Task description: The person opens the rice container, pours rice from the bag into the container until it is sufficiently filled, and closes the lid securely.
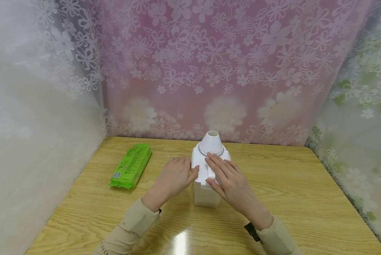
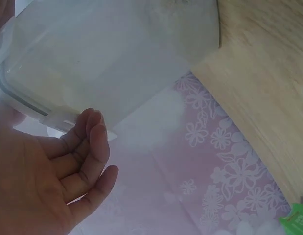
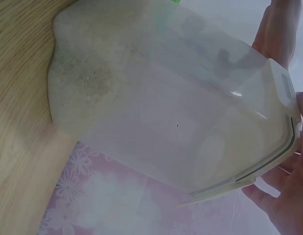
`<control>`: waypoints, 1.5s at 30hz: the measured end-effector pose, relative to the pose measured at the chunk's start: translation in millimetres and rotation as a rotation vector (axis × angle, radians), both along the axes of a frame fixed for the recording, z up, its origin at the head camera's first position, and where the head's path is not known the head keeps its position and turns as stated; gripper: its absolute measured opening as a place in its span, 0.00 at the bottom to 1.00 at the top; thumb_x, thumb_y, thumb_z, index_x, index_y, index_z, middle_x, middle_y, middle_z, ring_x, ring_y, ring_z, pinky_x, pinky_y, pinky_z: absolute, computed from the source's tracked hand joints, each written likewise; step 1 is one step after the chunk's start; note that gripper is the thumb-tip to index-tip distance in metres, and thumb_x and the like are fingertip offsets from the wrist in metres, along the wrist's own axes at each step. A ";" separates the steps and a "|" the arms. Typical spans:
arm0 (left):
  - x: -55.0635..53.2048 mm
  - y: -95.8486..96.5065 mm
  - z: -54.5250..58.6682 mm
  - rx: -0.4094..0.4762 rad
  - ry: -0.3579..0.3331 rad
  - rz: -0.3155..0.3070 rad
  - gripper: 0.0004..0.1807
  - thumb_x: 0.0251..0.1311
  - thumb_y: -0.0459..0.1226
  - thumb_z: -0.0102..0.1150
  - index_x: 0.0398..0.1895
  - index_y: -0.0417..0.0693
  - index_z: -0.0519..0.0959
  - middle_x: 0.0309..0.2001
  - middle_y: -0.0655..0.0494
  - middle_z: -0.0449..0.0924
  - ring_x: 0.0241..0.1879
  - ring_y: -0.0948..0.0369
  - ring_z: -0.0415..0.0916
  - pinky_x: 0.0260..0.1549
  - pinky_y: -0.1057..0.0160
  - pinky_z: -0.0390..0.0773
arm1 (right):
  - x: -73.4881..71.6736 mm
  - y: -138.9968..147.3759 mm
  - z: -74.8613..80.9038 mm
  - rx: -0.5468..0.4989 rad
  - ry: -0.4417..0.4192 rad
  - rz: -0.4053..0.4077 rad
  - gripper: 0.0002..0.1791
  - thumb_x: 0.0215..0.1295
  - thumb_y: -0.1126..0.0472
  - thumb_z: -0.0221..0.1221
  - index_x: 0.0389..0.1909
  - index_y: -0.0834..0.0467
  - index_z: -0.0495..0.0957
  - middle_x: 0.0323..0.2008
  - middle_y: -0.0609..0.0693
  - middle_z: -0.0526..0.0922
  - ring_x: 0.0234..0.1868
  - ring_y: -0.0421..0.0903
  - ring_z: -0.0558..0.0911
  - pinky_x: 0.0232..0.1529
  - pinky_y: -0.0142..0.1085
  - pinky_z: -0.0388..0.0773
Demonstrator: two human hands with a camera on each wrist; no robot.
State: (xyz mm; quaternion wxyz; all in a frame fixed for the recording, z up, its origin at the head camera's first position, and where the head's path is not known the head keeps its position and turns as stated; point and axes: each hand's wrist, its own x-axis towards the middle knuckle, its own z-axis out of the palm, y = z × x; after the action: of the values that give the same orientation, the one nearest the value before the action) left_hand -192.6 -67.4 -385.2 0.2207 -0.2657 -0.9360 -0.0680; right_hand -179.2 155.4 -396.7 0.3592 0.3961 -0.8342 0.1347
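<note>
A translucent plastic container (image 1: 206, 196) stands upright on the table under a white lid (image 1: 200, 169), with a white cone-shaped piece (image 1: 211, 143) on top. Pale grains (image 3: 95, 81) lie at its bottom in the right wrist view. My left hand (image 1: 175, 176) is at the lid's left side, thumb by the near corner. In the left wrist view its loosely bent fingers (image 2: 95, 147) reach a side clip (image 2: 60, 118). Across the right part of the lid lies my right hand (image 1: 235, 184), fingers extended and close to the small handle (image 1: 211, 172).
A green plastic packet (image 1: 131, 165) lies on the wooden table (image 1: 289, 198) at the left. Flowered curtains (image 1: 209, 71) hang behind the table's far edge and along both sides.
</note>
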 end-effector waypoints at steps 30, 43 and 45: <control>-6.2 -0.4 3.5 0.046 -0.031 -0.085 0.19 0.72 0.42 0.47 0.18 0.53 0.68 0.17 0.62 0.65 0.18 0.62 0.65 0.24 0.61 0.72 | -1.2 0.5 1.7 -0.033 -0.051 0.064 0.34 0.81 0.41 0.40 0.70 0.63 0.70 0.70 0.59 0.71 0.69 0.55 0.73 0.62 0.53 0.74; 4.0 4.4 2.5 0.050 -0.004 -0.044 0.17 0.72 0.41 0.48 0.22 0.49 0.70 0.21 0.58 0.70 0.23 0.58 0.73 0.31 0.58 0.79 | 1.5 -0.4 0.0 -0.023 -0.063 0.043 0.34 0.81 0.41 0.39 0.71 0.63 0.70 0.71 0.59 0.71 0.70 0.54 0.71 0.63 0.54 0.73; 4.3 4.6 1.3 0.058 -0.005 -0.034 0.17 0.73 0.41 0.48 0.23 0.49 0.71 0.22 0.58 0.72 0.25 0.57 0.75 0.32 0.57 0.79 | 2.2 -0.3 -0.1 -0.018 -0.058 0.038 0.34 0.81 0.41 0.39 0.70 0.63 0.70 0.71 0.59 0.71 0.70 0.54 0.71 0.63 0.54 0.73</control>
State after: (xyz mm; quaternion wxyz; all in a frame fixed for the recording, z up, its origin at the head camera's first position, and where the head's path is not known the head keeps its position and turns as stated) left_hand -188.3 -62.9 -383.8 0.2247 -0.2750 -0.9295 -0.0998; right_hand -177.0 155.1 -396.8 0.3357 0.4045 -0.8355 0.1603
